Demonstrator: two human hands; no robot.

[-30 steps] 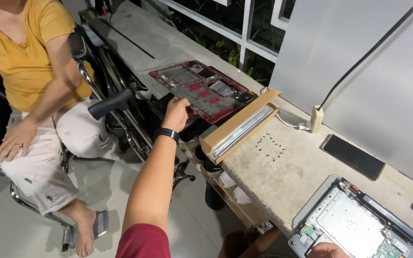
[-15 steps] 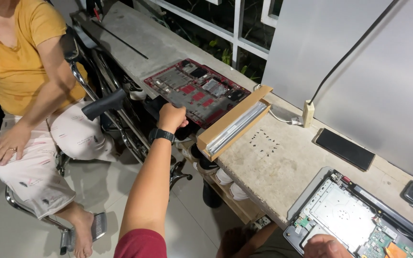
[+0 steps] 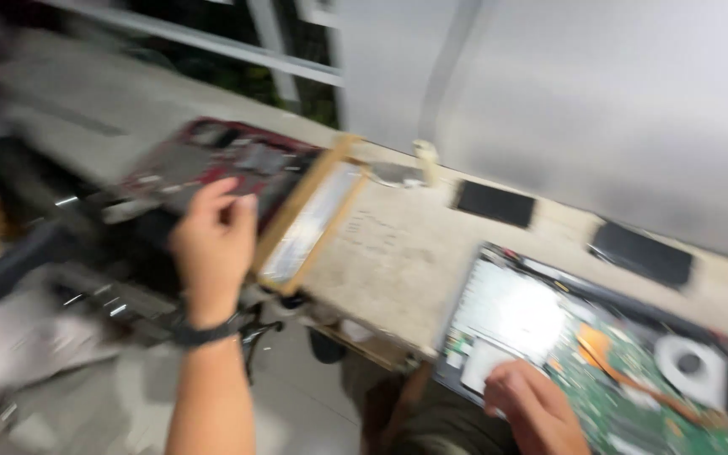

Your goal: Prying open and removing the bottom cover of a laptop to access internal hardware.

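Your left hand (image 3: 212, 240) half-curled w/ nothing held, near red laptop (image 3: 212, 164), right hand (image 3: 532, 409) flat on open laptop (image 3: 600, 354), near-right, frame blurred

In the blurred head view, the left hand (image 3: 212, 244) hung beside a long wooden tray (image 3: 309, 217), while the right hand (image 3: 532, 413) rested on an opened laptop's green circuit board (image 3: 634, 388).

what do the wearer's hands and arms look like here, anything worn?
Both hands are bare, no gloves. The left hand has a dark band, like a watch or strap, round its wrist; the forearm below it is bare, with no sleeve in frame. The right hand shows only knuckles and fingers at the bottom edge; its wrist is out of view. The frame is motion-blurred, so finer details can't be made out.
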